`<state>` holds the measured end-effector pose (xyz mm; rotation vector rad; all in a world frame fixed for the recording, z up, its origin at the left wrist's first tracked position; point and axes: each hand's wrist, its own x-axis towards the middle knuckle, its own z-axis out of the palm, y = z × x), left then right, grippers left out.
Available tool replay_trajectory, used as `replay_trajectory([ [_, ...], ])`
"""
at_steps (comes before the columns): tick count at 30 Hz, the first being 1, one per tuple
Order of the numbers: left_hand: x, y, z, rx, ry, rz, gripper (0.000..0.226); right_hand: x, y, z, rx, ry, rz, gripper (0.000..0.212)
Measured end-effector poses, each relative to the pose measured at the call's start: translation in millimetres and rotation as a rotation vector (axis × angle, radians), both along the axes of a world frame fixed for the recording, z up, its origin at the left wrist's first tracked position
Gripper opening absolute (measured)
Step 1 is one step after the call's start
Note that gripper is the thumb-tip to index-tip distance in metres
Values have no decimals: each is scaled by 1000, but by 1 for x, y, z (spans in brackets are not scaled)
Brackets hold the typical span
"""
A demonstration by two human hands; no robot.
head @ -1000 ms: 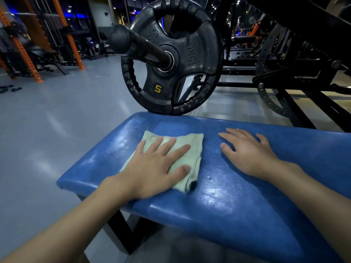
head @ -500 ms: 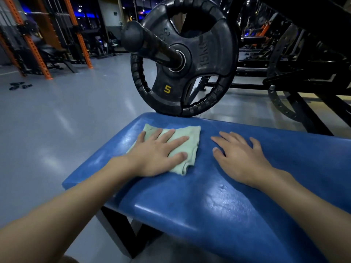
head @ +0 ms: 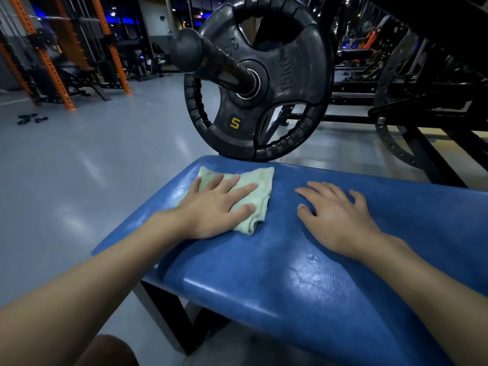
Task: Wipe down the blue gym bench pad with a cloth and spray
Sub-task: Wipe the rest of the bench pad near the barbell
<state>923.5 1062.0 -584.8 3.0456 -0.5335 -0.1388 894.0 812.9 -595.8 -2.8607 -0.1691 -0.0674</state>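
The blue bench pad (head: 303, 281) fills the lower middle of the head view, glossy and slightly worn. A pale green cloth (head: 260, 186) lies folded near its far left corner. My left hand (head: 214, 208) presses flat on the cloth with fingers spread. My right hand (head: 338, 217) rests flat on the bare pad to the right of the cloth, holding nothing. No spray bottle is in view.
A black weight plate (head: 258, 83) on a bar end (head: 190, 51) hangs just beyond the pad's far edge. Black machine frames (head: 422, 122) stand to the right. Orange racks (head: 45, 62) are far left across grey floor (head: 79, 167).
My left hand has slid the cloth away from me toward the pad's far left corner. My right hand has stayed flat on the pad.
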Motion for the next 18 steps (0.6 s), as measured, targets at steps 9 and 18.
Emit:
replay_trajectory([
  [9,-125,51,-5,-13,-80,-27,59,-1,17,17,-129,5,22,46],
  [18,2,44,-2,22,-24,64,79,6,40,-1,-30,25,61,52],
])
